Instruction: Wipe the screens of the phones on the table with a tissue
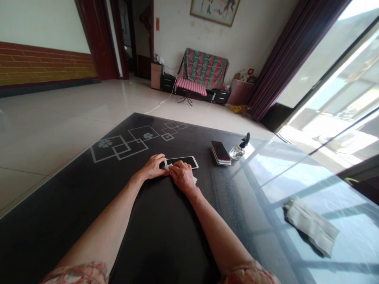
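Observation:
A white-framed smartphone (189,161) lies face up on the dark glossy table (166,232). My left hand (154,166) grips the phone's left end, thumb on the near side and fingers at the far side. Over the phone's near left part is my right hand (182,175), its fingers closed on a white cloth or tissue (194,180) that presses against the phone. Most of that cloth is hidden under the right hand. To the right stand a stack of phones (220,153) and a clear spray bottle (238,150) with a black trigger head.
A folded grey cloth (312,227) lies at the table's right side, amid window reflections. Pale square and flower patterns mark the table's far left. Beyond are a striped pink stool (191,86), a cloth-draped television-like shape (204,68), and a purple curtain (293,51).

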{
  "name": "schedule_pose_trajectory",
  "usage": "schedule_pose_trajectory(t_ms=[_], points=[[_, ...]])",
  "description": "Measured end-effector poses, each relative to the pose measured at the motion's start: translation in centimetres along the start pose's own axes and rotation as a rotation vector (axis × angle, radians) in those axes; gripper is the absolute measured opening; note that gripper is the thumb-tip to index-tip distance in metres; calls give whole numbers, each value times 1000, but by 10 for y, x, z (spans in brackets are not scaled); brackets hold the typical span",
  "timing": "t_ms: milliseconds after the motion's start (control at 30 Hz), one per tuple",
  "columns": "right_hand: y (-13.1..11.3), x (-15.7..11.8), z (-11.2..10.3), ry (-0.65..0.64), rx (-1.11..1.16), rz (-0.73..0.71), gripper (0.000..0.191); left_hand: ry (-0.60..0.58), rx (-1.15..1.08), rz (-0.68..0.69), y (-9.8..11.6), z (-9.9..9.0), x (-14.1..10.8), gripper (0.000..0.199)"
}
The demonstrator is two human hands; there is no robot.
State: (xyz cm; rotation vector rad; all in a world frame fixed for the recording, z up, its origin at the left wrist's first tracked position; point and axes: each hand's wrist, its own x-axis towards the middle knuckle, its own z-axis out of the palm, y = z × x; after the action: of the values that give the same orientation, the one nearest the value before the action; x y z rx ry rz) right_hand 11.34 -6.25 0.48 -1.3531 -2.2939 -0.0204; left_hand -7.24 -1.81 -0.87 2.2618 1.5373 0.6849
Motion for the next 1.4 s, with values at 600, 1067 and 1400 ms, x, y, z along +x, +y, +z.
schedule_pose_trajectory(t_ms=[600,1067,1400], points=[[38,-3,-9,112,-172,389,24,-9,2,44,5,-4,-4,63],[5,-4,-2,44,-4,71,19,1,32,21,10,-4,-4,59],[35,-3,-3,139,-136,387,23,-28,24,19,7,-4,-5,68]])
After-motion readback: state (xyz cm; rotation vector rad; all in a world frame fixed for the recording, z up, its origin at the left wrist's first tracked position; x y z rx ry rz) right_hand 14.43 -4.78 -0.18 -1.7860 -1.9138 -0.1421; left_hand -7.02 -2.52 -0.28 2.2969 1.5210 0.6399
